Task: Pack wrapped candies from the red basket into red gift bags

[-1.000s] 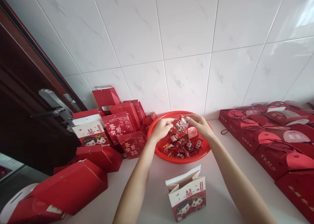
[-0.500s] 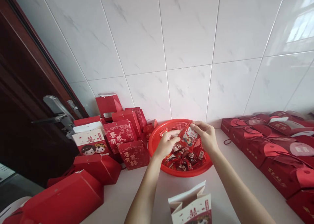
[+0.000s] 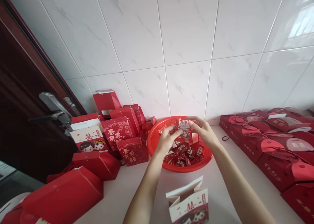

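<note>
Over the red plastic basket, both hands grip one red printed candy packet. My left hand pinches its left side, thumb lying across the front. At the upper right, my right hand closes its fingers on the packet's edge. Below them in the basket lie several wrapped candies in red and dark wrappers. Nearer to me, a cream and red paper gift box with two cartoon figures stands with its top open, between my forearms.
Red gift boxes crowd the left side of the white surface, with a large red box in front. Rows of red boxes line the right. Behind is a tiled wall; a dark door with a handle stands left.
The packet has turned and shifted slightly left and upward in my hands, my left thumb now further across its front. The whole view has tilted a little.
</note>
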A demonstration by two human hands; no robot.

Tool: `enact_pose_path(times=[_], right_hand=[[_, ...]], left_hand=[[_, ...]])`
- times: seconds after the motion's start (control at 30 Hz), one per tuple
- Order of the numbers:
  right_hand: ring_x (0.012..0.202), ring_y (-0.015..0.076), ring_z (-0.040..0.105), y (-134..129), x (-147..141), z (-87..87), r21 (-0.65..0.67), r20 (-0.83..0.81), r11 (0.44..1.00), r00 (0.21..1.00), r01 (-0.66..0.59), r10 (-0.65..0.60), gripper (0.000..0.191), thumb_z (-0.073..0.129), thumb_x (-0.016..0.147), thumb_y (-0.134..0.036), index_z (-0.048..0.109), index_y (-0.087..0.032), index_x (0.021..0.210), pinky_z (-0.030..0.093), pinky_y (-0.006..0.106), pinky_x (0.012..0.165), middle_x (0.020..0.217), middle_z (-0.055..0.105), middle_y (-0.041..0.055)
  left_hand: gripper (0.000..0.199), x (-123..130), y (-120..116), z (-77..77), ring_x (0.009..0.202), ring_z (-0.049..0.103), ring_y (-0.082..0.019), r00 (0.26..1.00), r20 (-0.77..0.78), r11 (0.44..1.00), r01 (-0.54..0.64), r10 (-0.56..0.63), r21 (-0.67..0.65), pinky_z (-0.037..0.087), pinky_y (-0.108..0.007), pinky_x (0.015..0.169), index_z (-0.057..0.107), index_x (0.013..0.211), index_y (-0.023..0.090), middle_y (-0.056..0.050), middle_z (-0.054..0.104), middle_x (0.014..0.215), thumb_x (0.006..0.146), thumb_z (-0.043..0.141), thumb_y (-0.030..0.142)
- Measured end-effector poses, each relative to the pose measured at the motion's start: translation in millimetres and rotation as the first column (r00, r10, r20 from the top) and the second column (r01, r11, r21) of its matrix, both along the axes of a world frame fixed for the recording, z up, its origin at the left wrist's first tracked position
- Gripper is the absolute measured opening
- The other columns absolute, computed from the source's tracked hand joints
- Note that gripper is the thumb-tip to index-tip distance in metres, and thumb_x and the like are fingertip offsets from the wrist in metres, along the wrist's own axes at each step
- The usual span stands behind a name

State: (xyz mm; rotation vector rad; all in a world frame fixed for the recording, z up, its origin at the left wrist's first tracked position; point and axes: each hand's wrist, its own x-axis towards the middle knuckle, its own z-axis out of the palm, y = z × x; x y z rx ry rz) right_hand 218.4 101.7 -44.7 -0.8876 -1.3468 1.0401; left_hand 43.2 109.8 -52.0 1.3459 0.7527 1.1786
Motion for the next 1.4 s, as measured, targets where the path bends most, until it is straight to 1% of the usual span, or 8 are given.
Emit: enact_pose_path(times=[0.13, 0.3, 0.5, 0.77, 0.97, 1.17, 1.3, 1.4], right_hand=[[0.096, 0.0258, 0.071, 0, -3, 0.3, 0.025, 0.076, 0.985, 0.983, -0.169, 0.167, 0.047, 0.077, 0.079, -0.055, 0.072, -0.018, 0.107, 0.056, 0.039, 0.086, 0.102, 0.077, 0.0087], [0.084, 0.0243, 0.071, -1, 2, 1.0, 0.034, 0.145, 0.995, 0.986, -0.092, 0.086, 0.037, 0.077, 0.078, -0.049, 0.077, -0.017, 0.097, 0.058, 0.035, 0.073, 0.090, 0.077, 0.0069], [0.066, 0.0201, 0.068, -5, 14, 1.1, -0.127, 0.180, 0.982, 0.971, -0.137, 0.158, 0.034, 0.084, 0.071, -0.045, 0.076, -0.015, 0.085, 0.055, 0.030, 0.057, 0.076, 0.073, 0.0046], [0.068, 0.0169, 0.065, -1, 4, -6.7, -0.046, 0.026, 0.993, 0.993, -0.112, 0.113, 0.041, 0.081, 0.074, -0.056, 0.076, -0.018, 0.091, 0.053, 0.030, 0.066, 0.079, 0.073, 0.0040], [0.078, 0.0224, 0.067, -1, 3, -6.9, 0.040, 0.191, 0.998, 0.981, -0.044, 0.035, 0.036, 0.080, 0.075, -0.056, 0.078, -0.021, 0.084, 0.054, 0.033, 0.071, 0.084, 0.075, 0.0049], [0.072, 0.0200, 0.067, -2, -1, -9.4, -0.013, 0.113, 0.989, 0.983, -0.147, 0.147, 0.035, 0.080, 0.076, -0.052, 0.078, -0.021, 0.092, 0.053, 0.030, 0.062, 0.081, 0.074, 0.0034], [0.066, 0.0188, 0.066, 8, -2, -20.3, -0.084, -0.086, 0.994, 0.993, 0.072, -0.079, 0.040, 0.083, 0.070, -0.055, 0.077, -0.019, 0.084, 0.052, 0.029, 0.060, 0.077, 0.075, 0.0050], [0.064, 0.0177, 0.066, 16, 0, -27.6, -0.141, -0.212, 0.946, 0.925, 0.291, -0.316, 0.042, 0.087, 0.064, -0.053, 0.074, -0.018, 0.082, 0.050, 0.027, 0.056, 0.072, 0.073, 0.0037]], left_hand=[[0.043, 1, 4, 0.0, 0.119, 0.067, -0.029, 0.991, 0.085, 0.994, -0.100, 0.103, -0.036, 0.055, -0.039, 0.096, 0.072, 0.106, 0.021, -0.007, 0.076, 0.117, 0.069, 0.081, 0.042], [0.032, -1, 3, 1.1, 0.106, 0.070, -0.027, 0.994, 0.020, 0.994, -0.107, 0.107, -0.024, 0.054, -0.039, 0.094, 0.072, 0.096, 0.019, -0.006, 0.078, 0.104, 0.070, 0.077, 0.038], [0.032, -5, 2, 0.7, 0.091, 0.070, -0.023, 0.997, -0.052, 0.998, -0.057, 0.059, 0.041, 0.054, -0.036, 0.087, 0.074, 0.091, 0.019, -0.004, 0.077, 0.093, 0.071, 0.080, 0.043], [0.026, -5, 5, -1.8, 0.091, 0.068, -0.021, 0.993, 0.033, 0.994, -0.113, 0.113, 0.009, 0.051, -0.033, 0.087, 0.071, 0.086, 0.020, -0.003, 0.075, 0.091, 0.071, 0.078, 0.040], [0.030, -7, 8, -7.1, 0.084, 0.064, -0.019, 0.985, -0.029, 0.984, -0.166, 0.168, 0.065, 0.049, -0.030, 0.081, 0.071, 0.080, 0.019, -0.001, 0.071, 0.083, 0.068, 0.082, 0.044], [0.026, -7, 13, -13.0, 0.084, 0.067, -0.021, 0.977, 0.027, 0.976, -0.213, 0.211, 0.045, 0.051, -0.030, 0.080, 0.073, 0.077, 0.022, 0.000, 0.073, 0.082, 0.068, 0.082, 0.044], [0.026, -11, 18, -17.8, 0.103, 0.070, -0.025, 0.964, -0.007, 0.963, -0.266, 0.266, -0.040, 0.054, -0.033, 0.086, 0.073, 0.094, 0.023, -0.005, 0.076, 0.105, 0.076, 0.077, 0.041], [0.031, -16, 27, -18.5, 0.112, 0.069, -0.025, 0.914, -0.251, 0.947, -0.319, 0.318, 0.036, 0.055, -0.033, 0.090, 0.069, 0.112, 0.022, -0.008, 0.073, 0.121, 0.086, 0.066, 0.039]])
